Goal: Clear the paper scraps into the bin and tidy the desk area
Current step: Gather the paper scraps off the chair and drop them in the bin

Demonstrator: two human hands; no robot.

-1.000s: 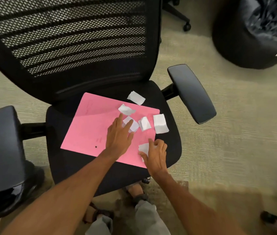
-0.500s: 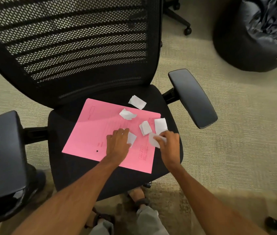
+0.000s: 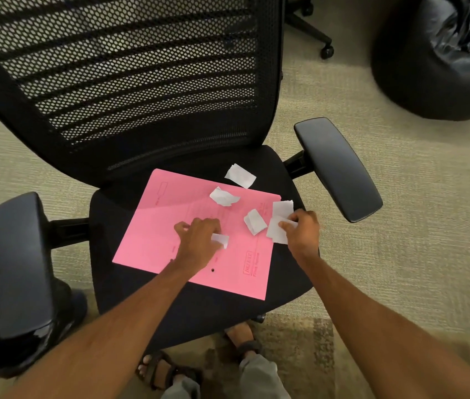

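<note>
A pink folder lies on the black seat of an office chair. Several white paper scraps rest on and near it: one on the seat behind the folder, one on the folder's upper part, one near the middle right, one at the folder's right edge. My left hand is closed over a scrap at the folder's middle. My right hand pinches another scrap at the right edge.
Armrests flank the seat, one on the left and one on the right. A black bin with a bag liner stands on the carpet at the upper right. Another black bag sits low left. My sandalled feet are below the seat.
My right hand picked a scrap from the folder's lower right and carried it up to the right edge. My left hand curled its fingers shut over the middle scrap.
</note>
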